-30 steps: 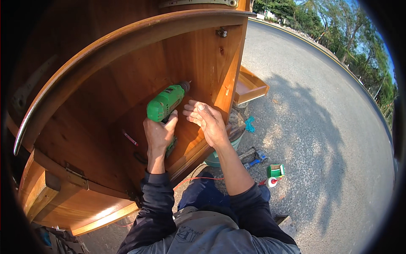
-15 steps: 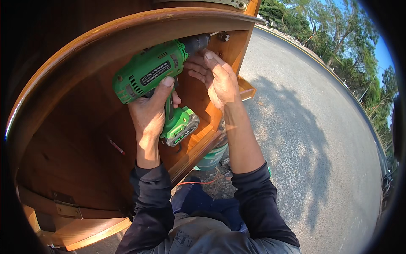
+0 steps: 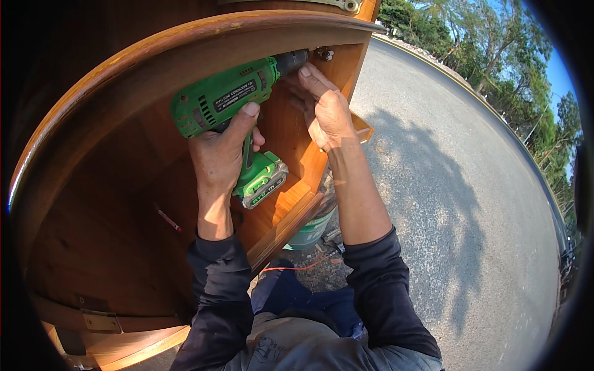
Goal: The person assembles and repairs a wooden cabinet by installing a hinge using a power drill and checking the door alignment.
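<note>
A green cordless drill point(image 3: 226, 96) lies level inside the wooden cabinet point(image 3: 99, 185), its black chuck pointing right. My left hand point(image 3: 219, 148) is wrapped round its handle, thumb up along the body, the battery showing below. Just past the chuck, a small metal hinge fitting point(image 3: 324, 54) sits on the cabinet's inner side wall; whether the bit touches it I cannot make out. My right hand point(image 3: 328, 108) is beside the chuck, fingers stretched out beneath it in shadow, the thumb close to the chuck's front.
Above the drill curves the cabinet's thick rim point(image 3: 185, 37). A red-and-white marker point(image 3: 168, 219) lies on the inner panel. Below the front edge stand a green bucket point(image 3: 309, 234) and an orange cord point(image 3: 297, 268). Paved road point(image 3: 421, 185) runs along the right.
The drill has shifted slightly right and up, its chuck nearer the hinge fitting. My right hand's fingers have moved further under the chuck.
</note>
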`<state>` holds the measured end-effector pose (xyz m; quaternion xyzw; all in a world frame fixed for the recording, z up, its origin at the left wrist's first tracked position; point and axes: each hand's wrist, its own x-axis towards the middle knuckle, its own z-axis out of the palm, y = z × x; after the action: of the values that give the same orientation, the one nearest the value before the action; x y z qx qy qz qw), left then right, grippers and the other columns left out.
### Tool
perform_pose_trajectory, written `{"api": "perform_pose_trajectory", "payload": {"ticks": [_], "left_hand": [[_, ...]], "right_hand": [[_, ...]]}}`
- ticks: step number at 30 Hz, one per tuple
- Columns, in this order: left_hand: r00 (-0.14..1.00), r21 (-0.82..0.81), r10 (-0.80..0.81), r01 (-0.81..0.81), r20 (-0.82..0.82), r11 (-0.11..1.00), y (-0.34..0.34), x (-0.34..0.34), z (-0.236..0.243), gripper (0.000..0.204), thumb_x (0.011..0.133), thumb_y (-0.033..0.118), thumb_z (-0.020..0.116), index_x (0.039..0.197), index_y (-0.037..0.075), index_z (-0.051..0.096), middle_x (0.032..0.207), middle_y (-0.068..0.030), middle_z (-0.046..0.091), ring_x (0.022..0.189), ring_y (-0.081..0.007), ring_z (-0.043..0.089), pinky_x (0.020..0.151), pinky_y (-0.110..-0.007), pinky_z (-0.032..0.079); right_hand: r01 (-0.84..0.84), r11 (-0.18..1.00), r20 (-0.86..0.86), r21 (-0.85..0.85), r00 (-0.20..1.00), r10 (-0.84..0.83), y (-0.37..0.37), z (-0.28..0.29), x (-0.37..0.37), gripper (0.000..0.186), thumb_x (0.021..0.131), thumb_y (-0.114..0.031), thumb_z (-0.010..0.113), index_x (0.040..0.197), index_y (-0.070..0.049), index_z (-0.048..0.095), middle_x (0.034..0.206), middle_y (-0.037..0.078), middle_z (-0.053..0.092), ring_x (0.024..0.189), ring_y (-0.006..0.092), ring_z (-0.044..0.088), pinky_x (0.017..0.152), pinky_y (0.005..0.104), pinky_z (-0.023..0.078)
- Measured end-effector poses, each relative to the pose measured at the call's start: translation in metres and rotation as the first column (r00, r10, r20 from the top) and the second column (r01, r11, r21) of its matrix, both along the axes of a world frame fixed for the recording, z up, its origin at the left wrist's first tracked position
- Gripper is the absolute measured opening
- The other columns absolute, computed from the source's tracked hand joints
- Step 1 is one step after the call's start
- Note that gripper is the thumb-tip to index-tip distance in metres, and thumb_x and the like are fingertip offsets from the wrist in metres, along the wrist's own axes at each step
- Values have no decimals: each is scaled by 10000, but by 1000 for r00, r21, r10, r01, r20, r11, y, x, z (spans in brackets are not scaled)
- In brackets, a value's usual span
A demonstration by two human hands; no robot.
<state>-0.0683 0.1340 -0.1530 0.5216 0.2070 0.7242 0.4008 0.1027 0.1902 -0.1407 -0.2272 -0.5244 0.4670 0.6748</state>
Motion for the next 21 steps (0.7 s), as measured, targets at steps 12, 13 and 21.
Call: {"api": "perform_pose_trajectory", "payload": {"ticks": [12,13,21], "left_hand": [[999,-51,-50,49,-21,997,4,-1,4,196,891,179,766,944,7,689,781,-55,673,561,-116,622,497,-248,496],[998,-42,-46,44,-32,998,6,-6,5,199,889,188,767,937,10,692,780,-55,673,562,-116,624,499,-252,496],[980,-61,-115,107,-160,992,10,-15,18,301,890,263,758,1024,-3,717,892,-67,733,569,-97,599,524,-244,466]], "right_hand": [[15,1000,16,-20,1000,-14,-11,-1,6,498,970,-253,665,1380,11,566,1274,128,643,1231,195,540,1070,366,370],[17,1000,92,21,996,-19,-13,-3,4,496,971,-247,661,1375,23,564,1263,152,642,1222,195,549,1053,371,397],[616,760,-54,207,783,-620,-21,-10,64,515,1024,-296,549,1401,52,503,1262,199,614,1184,219,581,1012,396,469]]}}
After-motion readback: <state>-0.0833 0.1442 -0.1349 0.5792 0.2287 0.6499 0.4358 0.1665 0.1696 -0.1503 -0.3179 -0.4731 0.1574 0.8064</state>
